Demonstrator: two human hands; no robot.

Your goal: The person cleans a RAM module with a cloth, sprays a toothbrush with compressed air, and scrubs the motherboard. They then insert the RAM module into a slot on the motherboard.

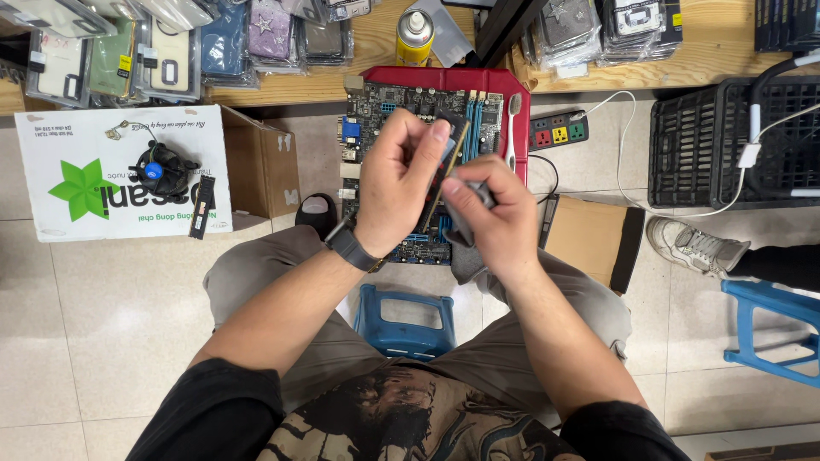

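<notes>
Right now, a memory stick (pixel 441 175) held up over the motherboard (pixel 401 111).
Its long axis runs steeply, top end tilted away to the right. Left hand (pixel 400 179) pinches its upper end; right hand (pixel 495 218) presses a grey cloth (pixel 465 224) against its edge.

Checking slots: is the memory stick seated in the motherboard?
No, the left hand holds the memory stick above the motherboard.

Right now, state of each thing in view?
RAM stick: pinched in left hand, tilted.
Grey cloth: held in right hand, against the stick.
Motherboard: flat on red tray.
Cooler fan: resting on box.
Spray can: upright.
</notes>
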